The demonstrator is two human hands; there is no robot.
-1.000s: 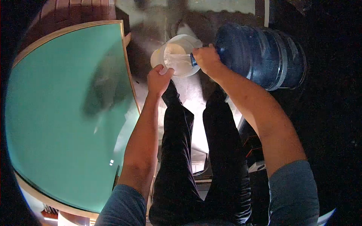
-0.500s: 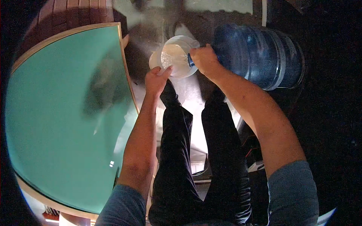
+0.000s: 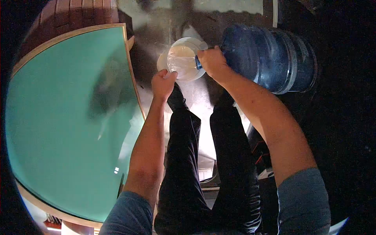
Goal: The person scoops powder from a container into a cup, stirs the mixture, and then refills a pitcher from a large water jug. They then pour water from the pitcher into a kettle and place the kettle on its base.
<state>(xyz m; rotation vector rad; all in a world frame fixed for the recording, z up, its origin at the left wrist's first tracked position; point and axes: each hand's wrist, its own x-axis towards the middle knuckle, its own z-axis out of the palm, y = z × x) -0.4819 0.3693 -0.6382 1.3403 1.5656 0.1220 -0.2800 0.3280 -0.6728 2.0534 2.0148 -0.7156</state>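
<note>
A large blue water jug (image 3: 270, 58) lies on its side at the upper right, its mouth pointing left. My right hand (image 3: 213, 62) is wrapped round the jug's neck (image 3: 198, 62), close to the opening. Below the mouth is a round, whitish, translucent container (image 3: 190, 77), and water (image 3: 181, 62) streams from the jug into it. The fingers of my left hand (image 3: 163, 83) pinch the container's near left rim, thumb toward the inside.
A green-topped table (image 3: 62, 125) with a pale wooden edge takes up the left side. My legs (image 3: 182, 156) and a dark shoe (image 3: 177, 98) are below the container, over a brightly lit floor (image 3: 205, 135). Brick-coloured paving (image 3: 74, 17) shows at the top left.
Water keeps flowing, its stream now smoother and broader across the container. My left hand and the container have shifted very slightly right; the jug and right hand are nearly still.
</note>
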